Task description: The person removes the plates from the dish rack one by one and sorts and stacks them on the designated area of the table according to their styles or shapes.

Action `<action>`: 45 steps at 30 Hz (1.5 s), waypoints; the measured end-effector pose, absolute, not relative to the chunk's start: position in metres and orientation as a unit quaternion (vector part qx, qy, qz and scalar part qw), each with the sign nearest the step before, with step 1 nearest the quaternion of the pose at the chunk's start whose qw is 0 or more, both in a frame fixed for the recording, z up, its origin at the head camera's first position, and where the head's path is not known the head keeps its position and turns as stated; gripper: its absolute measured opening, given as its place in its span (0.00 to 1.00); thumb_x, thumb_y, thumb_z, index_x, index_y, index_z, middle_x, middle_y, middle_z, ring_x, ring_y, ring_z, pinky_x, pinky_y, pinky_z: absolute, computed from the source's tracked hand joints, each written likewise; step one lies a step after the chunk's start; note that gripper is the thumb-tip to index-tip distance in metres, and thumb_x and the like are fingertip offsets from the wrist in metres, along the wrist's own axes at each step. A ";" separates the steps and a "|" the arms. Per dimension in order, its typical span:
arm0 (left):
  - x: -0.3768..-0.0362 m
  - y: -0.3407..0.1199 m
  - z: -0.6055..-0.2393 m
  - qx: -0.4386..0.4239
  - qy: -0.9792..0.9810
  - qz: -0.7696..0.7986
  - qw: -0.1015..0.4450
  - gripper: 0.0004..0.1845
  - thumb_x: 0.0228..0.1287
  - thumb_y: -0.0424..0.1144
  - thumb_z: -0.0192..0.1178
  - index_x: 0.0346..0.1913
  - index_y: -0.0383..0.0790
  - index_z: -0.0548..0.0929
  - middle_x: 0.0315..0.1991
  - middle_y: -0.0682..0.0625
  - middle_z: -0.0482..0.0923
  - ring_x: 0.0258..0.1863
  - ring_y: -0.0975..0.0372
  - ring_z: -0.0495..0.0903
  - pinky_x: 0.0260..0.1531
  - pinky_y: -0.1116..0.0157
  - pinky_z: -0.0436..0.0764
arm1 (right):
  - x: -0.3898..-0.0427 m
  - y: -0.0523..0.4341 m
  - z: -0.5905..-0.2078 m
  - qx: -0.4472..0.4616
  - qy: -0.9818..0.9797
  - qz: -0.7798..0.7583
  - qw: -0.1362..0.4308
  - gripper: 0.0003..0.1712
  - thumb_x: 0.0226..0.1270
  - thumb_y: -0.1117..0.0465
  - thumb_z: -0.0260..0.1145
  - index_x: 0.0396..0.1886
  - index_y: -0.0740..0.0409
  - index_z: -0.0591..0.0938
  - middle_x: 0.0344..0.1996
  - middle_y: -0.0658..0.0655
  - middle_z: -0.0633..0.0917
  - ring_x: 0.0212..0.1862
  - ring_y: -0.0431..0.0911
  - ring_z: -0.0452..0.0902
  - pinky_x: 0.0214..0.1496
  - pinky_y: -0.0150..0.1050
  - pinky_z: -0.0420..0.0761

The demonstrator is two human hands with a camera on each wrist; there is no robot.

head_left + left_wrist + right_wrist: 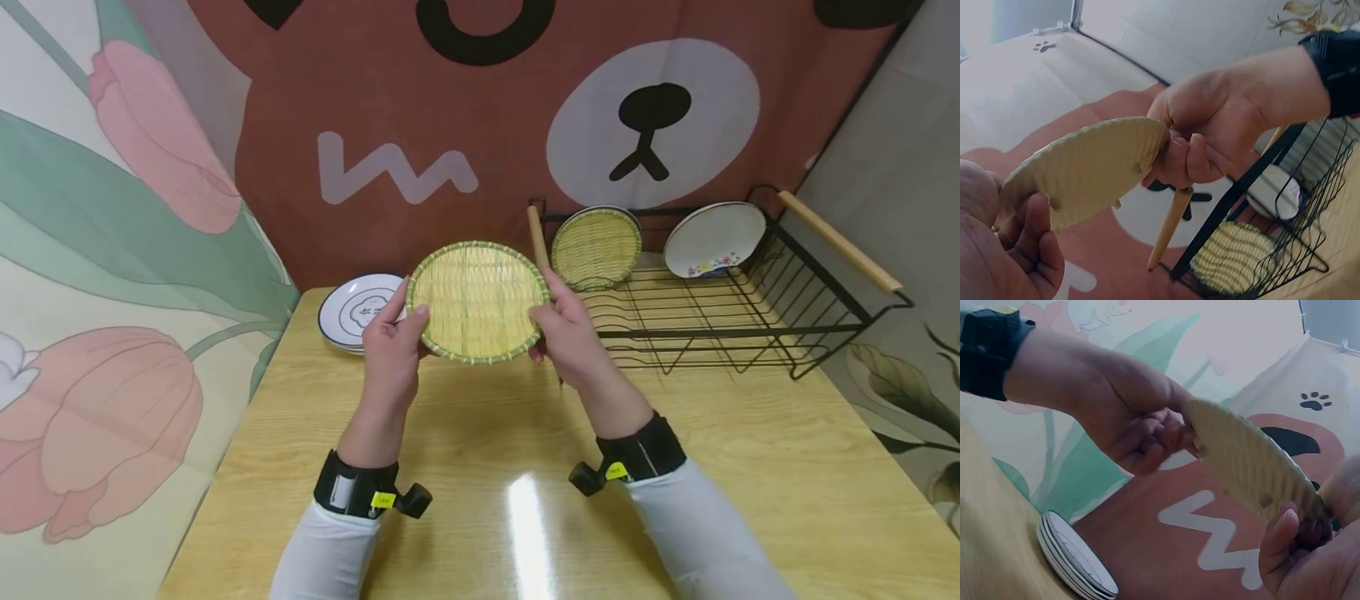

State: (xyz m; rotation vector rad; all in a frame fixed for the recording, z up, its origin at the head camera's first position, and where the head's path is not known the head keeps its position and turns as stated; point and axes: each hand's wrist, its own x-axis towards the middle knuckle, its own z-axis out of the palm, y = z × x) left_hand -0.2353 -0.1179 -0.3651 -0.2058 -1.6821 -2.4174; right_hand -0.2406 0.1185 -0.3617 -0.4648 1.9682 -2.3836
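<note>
Both hands hold up a round yellow-green bamboo-weave plate (480, 304) above the table, its woven face towards the head camera. My left hand (393, 342) grips its left rim, thumb on the front and fingers behind. The opposite rim is pinched the same way by my right hand (573, 337). In the left wrist view the plate (1094, 172) shows a pale ribbed underside with small nubs. The right wrist view shows that underside too, with the left hand (1129, 419) at the far rim.
A stack of white plates with dark blue rims (360, 310) stands at the table's back left. At the back right, a black wire dish rack (712, 333) with wooden handles holds another bamboo-weave plate (600, 247) and a floral white plate (716, 237). Patterned cloths hang behind the wooden table (480, 450).
</note>
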 end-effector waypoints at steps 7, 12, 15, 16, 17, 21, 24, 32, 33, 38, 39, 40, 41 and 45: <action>-0.256 -0.126 -0.369 -0.041 -0.574 -0.806 0.138 0.25 0.74 0.33 0.58 0.72 0.40 0.75 0.61 0.34 0.83 0.40 0.62 0.91 0.31 0.65 0.89 | -0.253 0.095 -0.365 -0.110 0.664 -0.739 -0.014 0.46 0.76 0.66 0.53 0.85 0.39 0.44 0.84 0.57 0.38 0.19 0.37 0.61 0.21 0.34 0.76; -0.276 -0.132 -0.377 -0.015 -0.576 -0.802 0.161 0.23 0.74 0.34 0.58 0.70 0.40 0.77 0.60 0.35 0.83 0.46 0.60 0.90 0.39 0.65 0.89 | -0.271 0.079 -0.371 -0.099 0.685 -0.720 -0.041 0.46 0.76 0.65 0.55 0.85 0.39 0.46 0.84 0.56 0.43 0.16 0.37 0.61 0.23 0.36 0.77; -0.287 -0.133 -0.383 0.007 -0.571 -0.802 0.174 0.22 0.74 0.33 0.57 0.69 0.38 0.78 0.60 0.34 0.83 0.50 0.59 0.89 0.44 0.65 0.88 | -0.283 0.071 -0.377 -0.084 0.699 -0.709 -0.044 0.46 0.76 0.65 0.54 0.85 0.39 0.45 0.84 0.56 0.46 0.15 0.37 0.61 0.23 0.35 0.76; -0.291 -0.133 -0.386 0.014 -0.572 -0.801 0.178 0.22 0.74 0.33 0.57 0.69 0.37 0.78 0.60 0.34 0.83 0.50 0.59 0.89 0.44 0.65 0.88 | -0.287 0.068 -0.380 -0.078 0.702 -0.706 -0.044 0.46 0.76 0.64 0.54 0.85 0.39 0.45 0.84 0.57 0.46 0.15 0.37 0.62 0.23 0.35 0.76; -0.295 -0.133 -0.388 0.021 -0.573 -0.799 0.184 0.22 0.74 0.33 0.57 0.68 0.36 0.78 0.59 0.34 0.83 0.49 0.60 0.90 0.44 0.65 0.88 | -0.291 0.066 -0.383 -0.070 0.706 -0.703 -0.046 0.46 0.76 0.64 0.54 0.85 0.39 0.45 0.84 0.57 0.47 0.15 0.38 0.61 0.22 0.35 0.75; -0.317 -0.131 -0.401 0.046 -0.572 -0.793 0.203 0.22 0.71 0.31 0.59 0.66 0.33 0.80 0.44 0.35 0.89 0.36 0.62 0.90 0.38 0.65 0.89 | -0.311 0.060 -0.397 -0.034 0.723 -0.688 -0.059 0.43 0.77 0.59 0.55 0.85 0.40 0.47 0.84 0.56 0.49 0.21 0.39 0.68 0.29 0.37 0.77; -0.335 -0.130 -0.415 0.066 -0.581 -0.784 0.208 0.21 0.69 0.32 0.62 0.64 0.33 0.81 0.28 0.45 0.88 0.26 0.66 0.87 0.32 0.68 0.88 | -0.327 0.057 -0.409 -0.008 0.734 -0.675 -0.075 0.41 0.78 0.57 0.56 0.85 0.44 0.50 0.84 0.55 0.53 0.50 0.45 0.79 0.58 0.43 0.80; -0.366 -0.122 -0.445 0.073 -0.670 -0.721 0.161 0.25 0.70 0.36 0.60 0.69 0.35 0.78 0.22 0.55 0.82 0.18 0.67 0.81 0.21 0.69 0.82 | -0.358 0.061 -0.445 0.045 0.787 -0.609 -0.089 0.39 0.80 0.55 0.53 0.84 0.54 0.52 0.83 0.59 0.56 0.84 0.54 0.49 0.84 0.52 0.54; -0.369 -0.121 -0.447 0.067 -0.682 -0.713 0.148 0.27 0.70 0.35 0.60 0.70 0.36 0.76 0.22 0.55 0.80 0.17 0.67 0.80 0.20 0.68 0.82 | -0.361 0.062 -0.450 0.049 0.795 -0.598 -0.087 0.39 0.80 0.55 0.52 0.84 0.55 0.51 0.83 0.59 0.55 0.84 0.55 0.48 0.84 0.51 0.54; -0.379 -0.115 -0.459 0.048 -0.753 -0.648 0.103 0.32 0.67 0.34 0.60 0.74 0.36 0.70 0.19 0.57 0.69 0.16 0.67 0.71 0.20 0.69 0.76 | -0.372 0.066 -0.470 0.058 0.846 -0.519 -0.111 0.39 0.78 0.56 0.52 0.83 0.59 0.52 0.79 0.66 0.61 0.80 0.62 0.56 0.80 0.57 0.61; -0.381 -0.114 -0.462 0.046 -0.769 -0.629 0.100 0.32 0.67 0.35 0.60 0.74 0.35 0.70 0.20 0.56 0.68 0.17 0.68 0.70 0.21 0.69 0.75 | -0.374 0.066 -0.473 0.062 0.857 -0.497 -0.118 0.40 0.77 0.56 0.53 0.83 0.60 0.52 0.78 0.68 0.63 0.78 0.64 0.58 0.78 0.60 0.63; -0.383 -0.113 -0.465 0.047 -0.784 -0.612 0.098 0.32 0.67 0.35 0.60 0.74 0.35 0.70 0.21 0.55 0.69 0.17 0.67 0.70 0.22 0.69 0.75 | -0.376 0.067 -0.476 0.067 0.867 -0.477 -0.123 0.40 0.76 0.55 0.54 0.83 0.60 0.53 0.76 0.69 0.66 0.76 0.66 0.61 0.76 0.62 0.65; -0.385 -0.112 -0.469 0.048 -0.798 -0.593 0.094 0.32 0.67 0.36 0.60 0.74 0.35 0.69 0.23 0.53 0.71 0.19 0.66 0.71 0.24 0.68 0.75 | -0.377 0.066 -0.478 0.074 0.876 -0.458 -0.128 0.41 0.75 0.54 0.56 0.82 0.60 0.54 0.74 0.70 0.68 0.74 0.68 0.63 0.73 0.64 0.67; -0.393 -0.108 -0.481 0.056 -0.830 -0.550 0.070 0.34 0.70 0.38 0.60 0.76 0.35 0.66 0.43 0.37 0.82 0.34 0.55 0.80 0.44 0.60 0.81 | -0.382 0.065 -0.486 0.104 0.903 -0.399 -0.123 0.44 0.72 0.51 0.58 0.82 0.57 0.54 0.68 0.71 0.72 0.70 0.68 0.67 0.66 0.66 0.72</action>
